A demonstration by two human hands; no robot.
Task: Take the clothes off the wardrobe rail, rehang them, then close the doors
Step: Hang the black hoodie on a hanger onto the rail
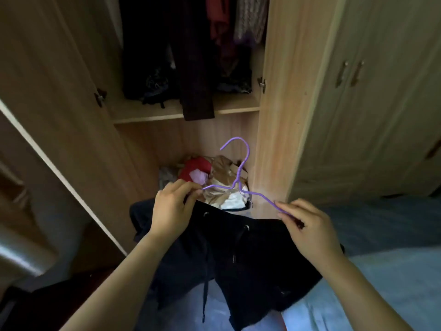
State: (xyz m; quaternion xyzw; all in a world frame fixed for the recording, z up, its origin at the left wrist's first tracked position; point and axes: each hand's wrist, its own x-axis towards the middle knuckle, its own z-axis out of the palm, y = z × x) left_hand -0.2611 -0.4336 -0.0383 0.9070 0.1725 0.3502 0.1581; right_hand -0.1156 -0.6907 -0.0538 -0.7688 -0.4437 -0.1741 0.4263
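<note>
Step judged: rehanging | hanger held low before open wardrobe, just above black garment | left hand fingers pinching its left arm, right hand fingers its right | next: arms to be slid into garment, hook raised to rail | doors not yet closed.

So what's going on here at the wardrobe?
A person stands at the open wooden wardrobe working a purple wire hanger into a black drawstring garment. The left hand pinches one end of the hanger at the garment's top edge, and the right hand pinches the other end. The garment is not yet on the rail. Dark clothes hang inside, and both doors are open.
</note>
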